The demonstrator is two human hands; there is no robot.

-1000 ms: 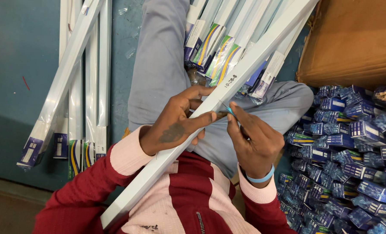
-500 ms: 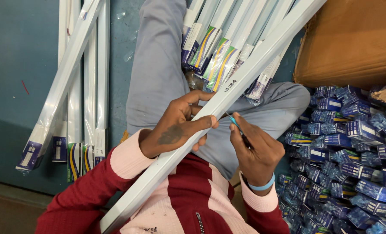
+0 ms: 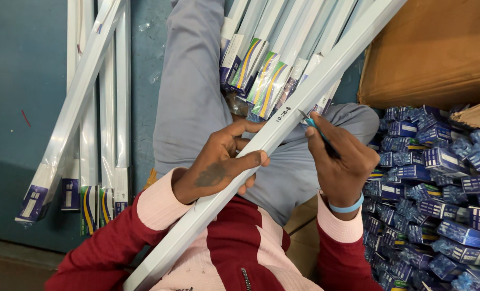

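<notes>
A long white tube light [image 3: 304,99] lies diagonally across my lap, from bottom left to top right. My left hand [image 3: 221,161] wraps around it near its middle, thumb on top. My right hand [image 3: 342,159] holds a thin pen [image 3: 316,126] with its tip just off the tube's right edge, beside small dark handwritten marks on the tube. A blue band circles my right wrist.
Packaged tube lights [image 3: 267,59] lean over my grey-trousered legs [image 3: 188,97]. More wrapped tubes [image 3: 92,124] lie on the blue floor at left. A heap of small blue boxes [image 3: 439,188] fills the right side below a brown cardboard carton [image 3: 439,48].
My right hand with the pen has moved up and right along the tube, and fresh dark marks now show on the tube. The left hand keeps its grip.
</notes>
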